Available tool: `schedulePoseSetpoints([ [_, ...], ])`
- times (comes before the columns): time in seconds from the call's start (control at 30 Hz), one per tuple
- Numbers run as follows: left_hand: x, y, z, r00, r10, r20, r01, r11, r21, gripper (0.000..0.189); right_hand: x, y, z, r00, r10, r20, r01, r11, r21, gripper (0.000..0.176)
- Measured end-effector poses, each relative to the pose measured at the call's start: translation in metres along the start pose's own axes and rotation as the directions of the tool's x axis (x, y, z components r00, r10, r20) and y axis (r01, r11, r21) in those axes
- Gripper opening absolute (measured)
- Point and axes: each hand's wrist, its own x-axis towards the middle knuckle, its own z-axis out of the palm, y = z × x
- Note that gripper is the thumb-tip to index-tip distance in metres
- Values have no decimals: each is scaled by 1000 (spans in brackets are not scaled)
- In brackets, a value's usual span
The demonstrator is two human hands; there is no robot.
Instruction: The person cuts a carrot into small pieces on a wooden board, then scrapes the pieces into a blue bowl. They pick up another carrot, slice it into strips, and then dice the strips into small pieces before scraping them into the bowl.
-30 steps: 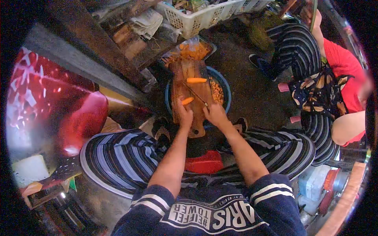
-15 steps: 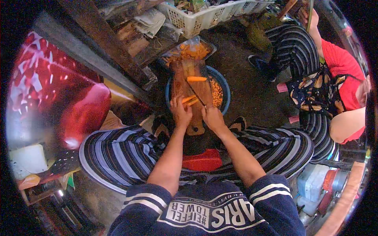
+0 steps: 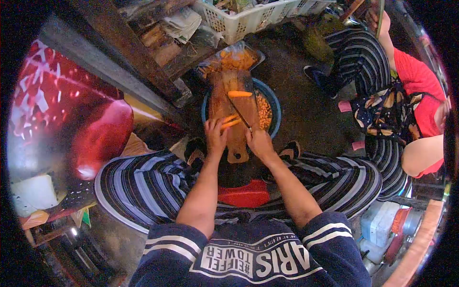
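Note:
A wooden cutting board (image 3: pixel 237 143) lies across a blue basin (image 3: pixel 278 111). My left hand (image 3: pixel 216 137) grips the left end of some cut carrot pieces (image 3: pixel 230 121) on the board. My right hand (image 3: pixel 261 143) is closed round the handle of a knife (image 3: pixel 240 113), whose blade slants up and left across the board, just right of those pieces. Farther up the board lies another peeled carrot piece (image 3: pixel 240 94), near the knife's tip. Small diced carrot (image 3: pixel 264 112) shows in the basin to the right of the board.
Beyond the board stands a plastic-lined tray of orange carrot pieces (image 3: pixel 236 58). A white perforated basket (image 3: pixel 239 25) is behind it. Wooden beams (image 3: pixel 129 43) rise at left. Another person in a red top (image 3: pixel 416 71) sits at right, holding something long and thin.
My left hand has shifted slightly left, showing more of the carrot pieces. The knife and my right hand have barely moved.

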Motion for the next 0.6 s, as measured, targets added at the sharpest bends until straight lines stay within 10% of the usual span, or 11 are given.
schedulePoseSetpoints([
  [0.6, 3, 0, -1, 993, -89, -82, 81, 992, -101, 23, -5, -10, 10, 999, 25, -35, -25, 1000, 1, 29],
])
